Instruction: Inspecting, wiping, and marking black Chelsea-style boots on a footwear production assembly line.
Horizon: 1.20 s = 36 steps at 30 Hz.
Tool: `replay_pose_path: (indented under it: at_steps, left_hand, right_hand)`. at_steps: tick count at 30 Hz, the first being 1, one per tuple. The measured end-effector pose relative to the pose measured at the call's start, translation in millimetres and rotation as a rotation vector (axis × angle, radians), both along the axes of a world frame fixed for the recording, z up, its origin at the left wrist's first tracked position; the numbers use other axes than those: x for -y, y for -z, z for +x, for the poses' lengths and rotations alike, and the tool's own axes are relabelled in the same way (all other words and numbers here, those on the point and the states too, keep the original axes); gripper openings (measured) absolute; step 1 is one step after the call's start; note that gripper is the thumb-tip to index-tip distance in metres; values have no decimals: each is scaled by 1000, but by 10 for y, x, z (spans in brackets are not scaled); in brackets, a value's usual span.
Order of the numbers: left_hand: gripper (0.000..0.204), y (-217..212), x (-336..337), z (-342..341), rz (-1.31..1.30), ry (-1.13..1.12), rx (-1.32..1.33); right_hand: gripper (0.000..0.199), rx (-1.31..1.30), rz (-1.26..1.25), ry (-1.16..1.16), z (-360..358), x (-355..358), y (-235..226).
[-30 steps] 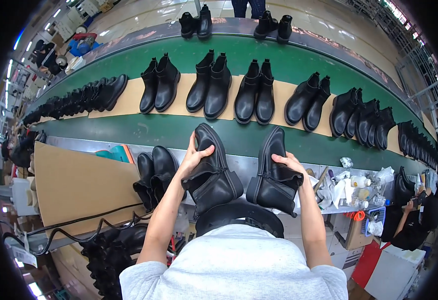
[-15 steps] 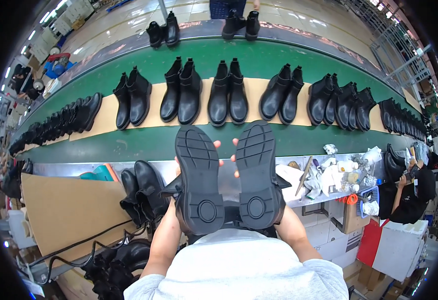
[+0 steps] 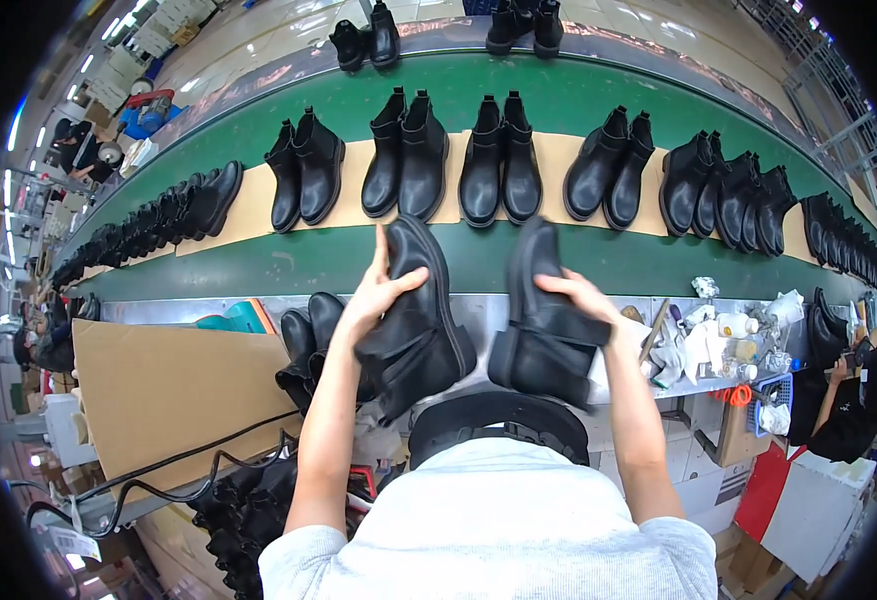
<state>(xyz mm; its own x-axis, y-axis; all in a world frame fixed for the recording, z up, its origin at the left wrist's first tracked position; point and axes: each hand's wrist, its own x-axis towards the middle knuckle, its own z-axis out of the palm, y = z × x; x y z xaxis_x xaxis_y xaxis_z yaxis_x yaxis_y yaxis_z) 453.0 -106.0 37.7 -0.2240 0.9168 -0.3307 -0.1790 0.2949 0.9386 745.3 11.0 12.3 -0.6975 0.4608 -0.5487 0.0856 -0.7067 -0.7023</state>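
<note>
While the left hand [image 3: 373, 297] clasps a black boot [image 3: 423, 345] and the right hand [image 3: 578, 297] clasps a second black boot [image 3: 548, 345], the two hands stand apart, each wrapped round its own boot from the outer side, thumb on the upper and most fingers hidden. Both boots are held between the hands, above the near edge of the green-topped bench [image 3: 288, 270], tilted so that their soles turn toward each other across a narrow gap. Their long axes run away from the body, toes toward the far edge and heels near the waist, with the toes wider apart than the heels. Neither hand is clearly nearer the far edge. Ahead of the toes, an upright pair [image 3: 521, 175] stands on a cardboard strip [image 3: 554, 165], part of a long row. Along the near edge, another pair [image 3: 298, 335] sits beside the left forearm, next to a cardboard sheet [image 3: 183, 400]; white rags [image 3: 700, 340] and bottles [image 3: 738, 325] lie right of the right forearm.
</note>
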Motion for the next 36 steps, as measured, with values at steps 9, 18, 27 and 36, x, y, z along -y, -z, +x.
replay_pose_path:
  at_steps: [9,18,27,36]
  left_hand:
    - [51,486,177,93,-358,26,-242]
    - [36,605,851,958,-34,-17,-716]
    - [26,80,290,161,-251,-205,-493]
    - [18,-895,-559,-2278,-103,-752,-1539]
  right_hand:
    - [65,262,51,1,-163,488,955]
    - [46,336,-56,-48,48,689,1059]
    - [87,462,111,-168,-46,533,1353]
    - [92,571,33,-167,-113,381,1296]
